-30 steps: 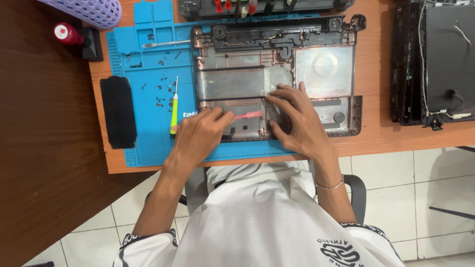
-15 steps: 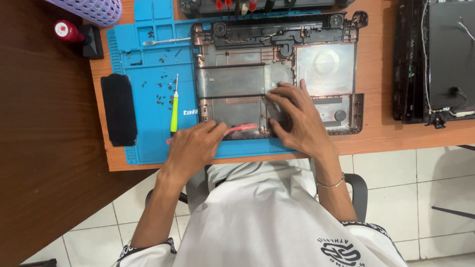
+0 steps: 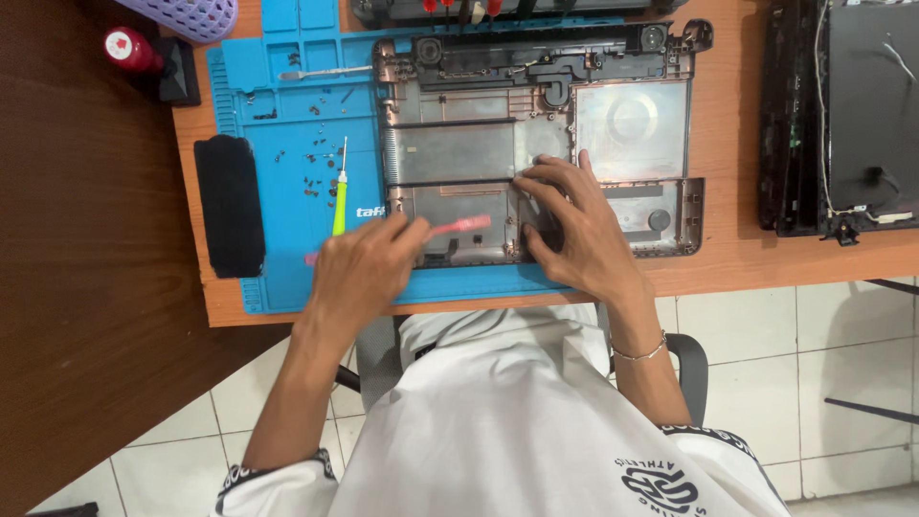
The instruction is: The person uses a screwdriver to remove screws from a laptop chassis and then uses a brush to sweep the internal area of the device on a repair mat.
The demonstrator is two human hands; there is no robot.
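Sliding back toward the near edge since a moment ago, the left hand (image 3: 359,268) pinches a pink brush (image 3: 450,228), bristles low over the near bay of the stripped laptop base (image 3: 536,144) on the blue mat (image 3: 287,144). Right hand (image 3: 574,225), fingers spread, pins that shell flat; short, light strokes look best, away from loose screws (image 3: 311,172) beyond.

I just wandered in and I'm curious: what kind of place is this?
Probably an electronics repair bench. An opened laptop base lies on a blue work mat strewn with small screws, a green screwdriver beside it, and another dismantled laptop sits at the side.
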